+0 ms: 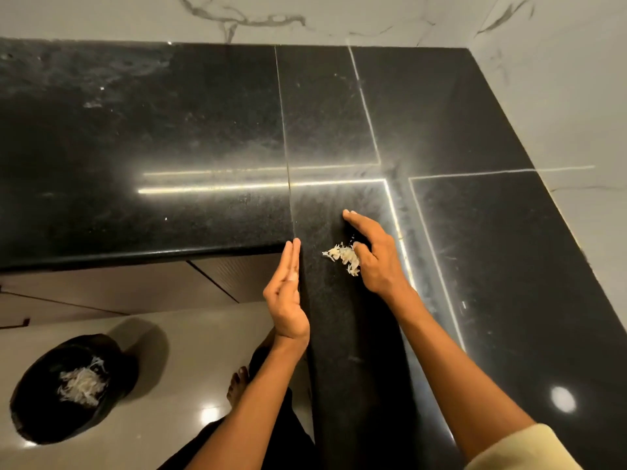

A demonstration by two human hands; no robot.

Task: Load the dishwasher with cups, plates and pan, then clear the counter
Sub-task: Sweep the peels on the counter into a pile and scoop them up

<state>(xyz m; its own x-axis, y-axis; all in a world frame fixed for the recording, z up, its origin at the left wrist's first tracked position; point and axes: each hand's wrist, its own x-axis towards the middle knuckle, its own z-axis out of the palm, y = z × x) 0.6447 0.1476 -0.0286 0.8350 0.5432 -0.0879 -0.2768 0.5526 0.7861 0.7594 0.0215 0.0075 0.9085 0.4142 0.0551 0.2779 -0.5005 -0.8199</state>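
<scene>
A small heap of pale scraps (342, 257), thin and flaky like peelings or shreds, lies on the black counter (203, 130) close to its front edge, near the inner corner where the counter turns. The right hand (371, 257) rests on the counter just behind the heap, fingers (353, 220) straight and loosely spread, its side touching the scraps as a scraper would. The left hand (286, 300) is held flat and upright against the front edge, fingers together and straight, holding nothing, placed like a catching wall below the edge.

The scraps look very light, loose and dry or slightly damp. They would scatter or cling to the polished stone and cannot be pinched up as one piece. Sweeping with the hand's edge towards the cupped left palm suits them better than gripping. Some bits may stick to skin or slip past the palm to the floor (169, 351).

A black bin (30, 395) on the floor, left of the person's bare foot (237, 385), already holds similar scraps.
</scene>
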